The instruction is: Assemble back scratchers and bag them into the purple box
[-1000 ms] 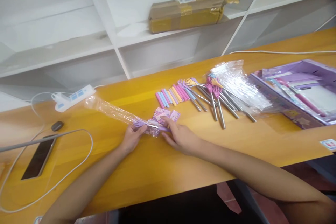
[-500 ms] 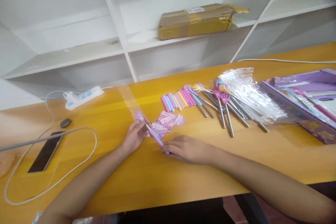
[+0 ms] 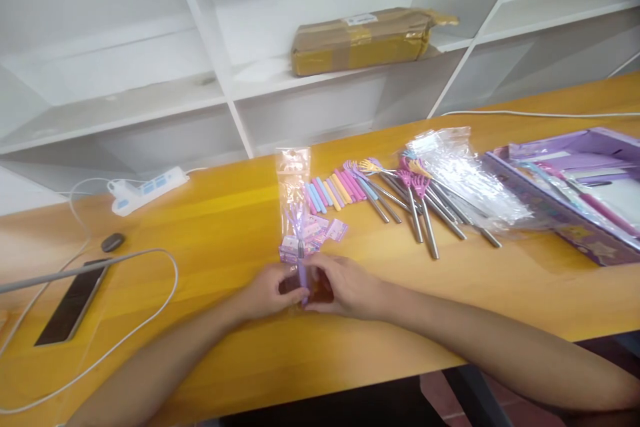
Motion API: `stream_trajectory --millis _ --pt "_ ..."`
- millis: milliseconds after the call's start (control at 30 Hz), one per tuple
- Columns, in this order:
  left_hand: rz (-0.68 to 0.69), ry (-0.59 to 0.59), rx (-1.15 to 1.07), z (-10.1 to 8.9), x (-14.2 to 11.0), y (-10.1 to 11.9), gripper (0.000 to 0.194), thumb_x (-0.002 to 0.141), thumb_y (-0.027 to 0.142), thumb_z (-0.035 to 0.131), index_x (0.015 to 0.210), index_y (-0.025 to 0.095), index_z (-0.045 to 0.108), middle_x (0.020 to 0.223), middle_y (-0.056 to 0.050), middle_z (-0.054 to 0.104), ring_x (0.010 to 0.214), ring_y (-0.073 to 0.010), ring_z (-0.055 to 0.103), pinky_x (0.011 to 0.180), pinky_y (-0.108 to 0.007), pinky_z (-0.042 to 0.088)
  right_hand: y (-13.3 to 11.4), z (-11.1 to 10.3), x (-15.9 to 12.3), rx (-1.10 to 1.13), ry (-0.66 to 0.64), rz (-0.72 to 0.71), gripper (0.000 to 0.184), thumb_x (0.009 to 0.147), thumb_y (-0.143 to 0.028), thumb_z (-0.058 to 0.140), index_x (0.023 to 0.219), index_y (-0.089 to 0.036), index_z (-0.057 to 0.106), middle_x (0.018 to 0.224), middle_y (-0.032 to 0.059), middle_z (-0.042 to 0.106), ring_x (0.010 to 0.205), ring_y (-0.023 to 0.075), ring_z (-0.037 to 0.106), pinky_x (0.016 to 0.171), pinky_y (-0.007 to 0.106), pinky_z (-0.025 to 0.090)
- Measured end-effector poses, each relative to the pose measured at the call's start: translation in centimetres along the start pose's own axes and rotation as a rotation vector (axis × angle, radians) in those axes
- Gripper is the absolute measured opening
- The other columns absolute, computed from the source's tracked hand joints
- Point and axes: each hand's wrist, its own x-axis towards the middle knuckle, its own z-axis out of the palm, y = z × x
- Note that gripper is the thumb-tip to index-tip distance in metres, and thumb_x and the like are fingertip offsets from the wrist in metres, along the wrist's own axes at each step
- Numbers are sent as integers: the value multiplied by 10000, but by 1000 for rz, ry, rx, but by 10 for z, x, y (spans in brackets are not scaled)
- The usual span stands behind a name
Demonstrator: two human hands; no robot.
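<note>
A purple back scratcher (image 3: 301, 247) lies along a long clear plastic bag (image 3: 293, 177), apparently inside it, claw end pointing away from me. My left hand (image 3: 273, 290) pinches the handle end from the left. From the other side my right hand (image 3: 345, 285) grips the same end, thumb and fingers closed round it. Just beyond my hands are several small printed cards (image 3: 315, 232), partly under the bag. Coloured handle sleeves (image 3: 336, 190) in pink, blue, yellow and purple lie in a row behind the cards. Several back scratchers with bare metal rods (image 3: 425, 213) are piled to the right.
A heap of clear bags (image 3: 475, 177) and a purple box (image 3: 575, 223) holding packed items stand at the right. To the left are a power strip (image 3: 150, 190), a phone (image 3: 73, 303) and a looping cable (image 3: 173, 280). A taped carton (image 3: 360, 43) sits on the shelf.
The bag and back scratcher have swung from slanting to nearly straight away from me, with the scratcher further down the bag. My left hand has moved right and nearer me, beside my right hand.
</note>
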Motion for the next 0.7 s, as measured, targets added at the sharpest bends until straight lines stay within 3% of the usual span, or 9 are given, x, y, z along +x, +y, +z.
stream_trajectory --millis 133,333,467,633,700 --pt "9 -62 43 3 -1 0 230 989 360 697 1108 191 797 1039 -91 807 884 -240 724 818 -297 545 -4 0 -1 -74 10 -58 672 1023 -486 673 1506 -177 323 1141 113 666 900 207 677 806 336 549" --pt "15 -32 12 2 1 -6 282 1007 418 678 1118 181 785 1028 -91 801 862 -226 712 768 -281 530 -7 3 -1 -274 33 -153 816 1021 -410 668 1615 -154 169 1169 151 619 915 239 636 769 365 556" --pt "-54 1 -7 3 1 -6 288 1000 434 675 999 170 790 881 -66 776 722 -192 654 653 -262 484 -11 3 -2 -414 105 -232 730 1024 -311 646 1597 -138 227 1126 145 631 926 250 627 764 372 557" --pt "-84 -27 -44 3 1 -5 282 966 420 696 906 161 788 838 -50 755 710 -179 625 657 -259 482 -23 1 -3 -578 181 -321 618 986 -117 607 1547 -251 386 1200 118 624 911 193 620 785 342 531" --pt "-107 -26 -12 3 1 -6 286 960 412 700 876 148 771 790 -34 726 680 -161 594 633 -248 467 -26 -1 -2 -623 228 -366 613 963 -63 600 1529 -244 447 1198 113 615 990 204 636 813 345 529"
